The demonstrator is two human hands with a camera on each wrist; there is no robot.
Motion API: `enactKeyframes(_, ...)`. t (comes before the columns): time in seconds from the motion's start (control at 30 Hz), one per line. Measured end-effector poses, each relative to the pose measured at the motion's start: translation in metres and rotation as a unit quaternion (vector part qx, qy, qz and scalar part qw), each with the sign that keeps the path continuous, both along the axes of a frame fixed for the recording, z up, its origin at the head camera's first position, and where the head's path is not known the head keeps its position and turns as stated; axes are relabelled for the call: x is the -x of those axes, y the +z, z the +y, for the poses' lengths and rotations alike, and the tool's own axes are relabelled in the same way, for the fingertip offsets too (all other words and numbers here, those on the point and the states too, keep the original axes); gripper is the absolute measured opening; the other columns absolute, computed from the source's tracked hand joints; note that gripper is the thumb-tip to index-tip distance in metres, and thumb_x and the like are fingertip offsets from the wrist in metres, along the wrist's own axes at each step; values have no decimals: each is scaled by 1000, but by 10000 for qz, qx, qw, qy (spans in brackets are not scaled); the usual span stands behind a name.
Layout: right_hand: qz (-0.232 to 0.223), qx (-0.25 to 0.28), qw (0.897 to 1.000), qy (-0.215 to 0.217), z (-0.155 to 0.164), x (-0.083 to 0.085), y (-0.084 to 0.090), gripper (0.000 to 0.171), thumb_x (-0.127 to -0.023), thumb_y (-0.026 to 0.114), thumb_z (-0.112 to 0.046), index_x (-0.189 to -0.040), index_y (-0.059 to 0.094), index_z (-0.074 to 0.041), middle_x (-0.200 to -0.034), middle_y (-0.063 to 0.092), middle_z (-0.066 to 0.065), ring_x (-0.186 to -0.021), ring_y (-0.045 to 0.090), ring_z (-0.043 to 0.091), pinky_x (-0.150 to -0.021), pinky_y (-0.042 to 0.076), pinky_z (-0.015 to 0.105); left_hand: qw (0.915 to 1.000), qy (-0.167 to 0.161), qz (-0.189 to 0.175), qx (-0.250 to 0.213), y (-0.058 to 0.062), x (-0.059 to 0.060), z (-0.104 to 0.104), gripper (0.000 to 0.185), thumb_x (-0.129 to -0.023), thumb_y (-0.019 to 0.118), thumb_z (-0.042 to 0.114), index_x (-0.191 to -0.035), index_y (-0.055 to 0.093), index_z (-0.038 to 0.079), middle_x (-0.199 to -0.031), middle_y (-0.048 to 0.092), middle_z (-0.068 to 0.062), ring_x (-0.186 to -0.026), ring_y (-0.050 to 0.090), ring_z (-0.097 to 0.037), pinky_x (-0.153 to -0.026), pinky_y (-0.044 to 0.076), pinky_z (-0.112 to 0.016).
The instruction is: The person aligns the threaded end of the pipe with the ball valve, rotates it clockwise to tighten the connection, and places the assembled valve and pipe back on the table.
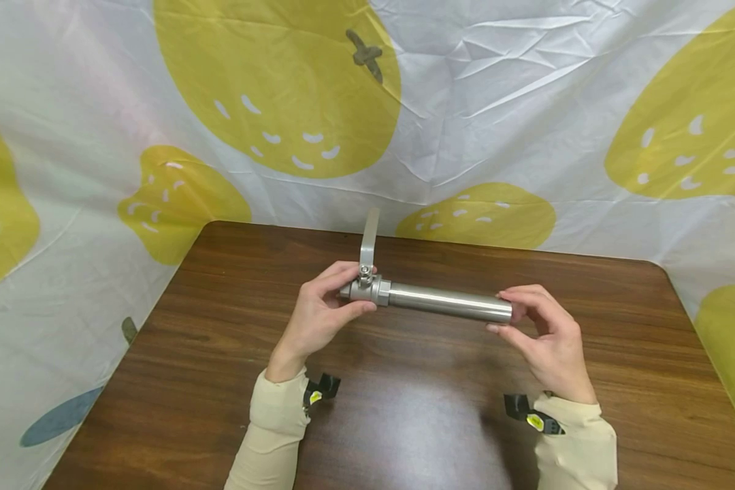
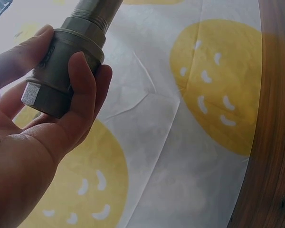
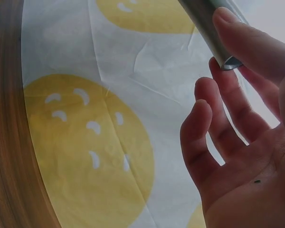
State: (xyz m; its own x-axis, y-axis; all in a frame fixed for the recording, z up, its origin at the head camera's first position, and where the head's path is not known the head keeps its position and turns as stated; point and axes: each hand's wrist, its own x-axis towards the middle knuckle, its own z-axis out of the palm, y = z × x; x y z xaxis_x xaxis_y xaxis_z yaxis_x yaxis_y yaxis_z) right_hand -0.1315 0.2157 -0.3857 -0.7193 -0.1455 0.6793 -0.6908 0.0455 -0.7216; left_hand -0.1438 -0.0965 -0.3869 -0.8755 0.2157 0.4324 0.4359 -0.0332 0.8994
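Note:
My left hand [image 1: 318,309] grips the body of a metal ball valve [image 1: 360,291], fingers behind it and thumb in front. The valve's flat lever handle [image 1: 369,238] points away toward the backdrop. Joined to the valve's right side is a shiny steel pipe [image 1: 450,303], held nearly level above the table. With thumb and fingertips my right hand [image 1: 548,337] pinches the pipe's free end. The left wrist view shows threads on the pipe [image 2: 91,21] where it meets the hex-ended valve body [image 2: 61,71]. In the right wrist view the pipe's open end [image 3: 232,62] is hollow.
A brown wood-grain table [image 1: 404,395] lies under both hands. Behind it and along its sides hangs a white cloth [image 1: 435,136] with yellow fruit prints. Black straps with small devices [image 1: 533,416] are worn on both wrists over cream sleeves [image 1: 275,422].

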Motion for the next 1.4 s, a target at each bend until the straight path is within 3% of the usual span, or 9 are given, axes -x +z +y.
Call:
enactKeyframes(0.3, -41, -192, 9997, -174, -2, -2, 3, 51, -57, 70, 34, -104, 60, 17, -84, 55, 1, -74, 47, 14, -74, 50, 16, 10000, 39, -70, 39, 0, -1, 0, 51, -75, 74, -11, -123, 59, -11, -122, 58, -23, -101, 59, -12, -85, 55, -22)
enactKeyframes(0.53, -277, -495, 9973, -460, 5, 2, -10, 51, -60, 72, 31, -107, 61, 15, -83, 54, 0, -76, 49, 14, -71, 49, 16, 10000, 25, -38, 24, 0, 0, 0, 51, -75, 75, -10, -123, 59, -11, -121, 58, -23, -100, 59, -13, -83, 55, -22)
enactKeyframes(0.93, -740, -1299, 9840, -970, 8, 0, -10, 39, -74, 74, 14, -111, 65, 3, -79, 54, -2, -75, 55, 4, -72, 47, 11, 10000, 54, 19, 52, 0, -1, 0, 51, -74, 75, -13, -122, 59, -13, -121, 57, -23, -99, 59, -12, -80, 56, -21)
enactKeyframes(1.4, -1206, -1273, 9791, -1027, 7, 0, -9, 30, -84, 69, 6, -113, 64, 1, -82, 60, -10, -77, 59, 0, -69, 50, 10, 9999, 73, 17, 83, -1, -1, 1, 50, -74, 75, -13, -122, 59, -12, -121, 57, -23, -98, 58, -13, -79, 56, -22)
